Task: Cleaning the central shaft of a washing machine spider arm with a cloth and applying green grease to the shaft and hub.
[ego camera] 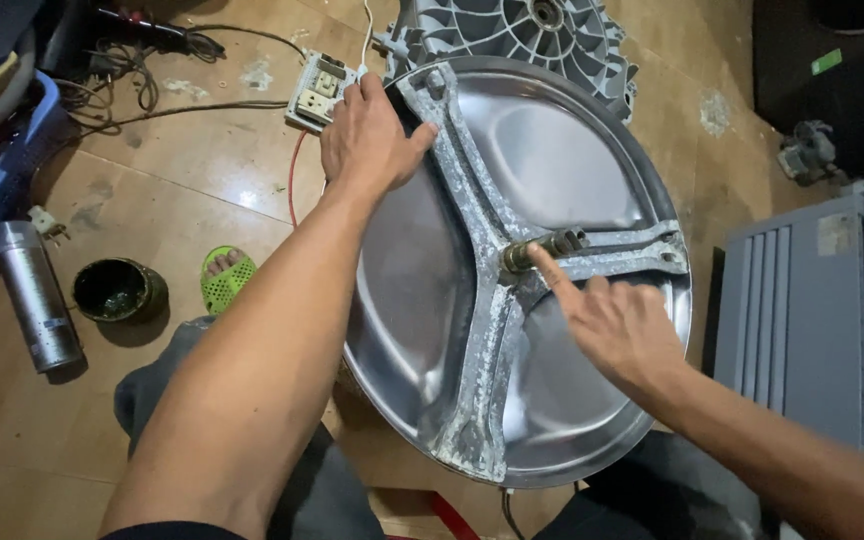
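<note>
Hands meet on a steel drum tilted up in the middle — left hand grips its far-left rim, right hand points one finger, others curled, touching the shaft. Shaft's axis points right — right hand is nearer.

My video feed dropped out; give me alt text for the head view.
A steel washer drum with a corroded three-armed bracket stands on edge; the left hand grips its upper rim while the right hand points an index finger at the central shaft. A spray can lies on the wooden floor.
</note>
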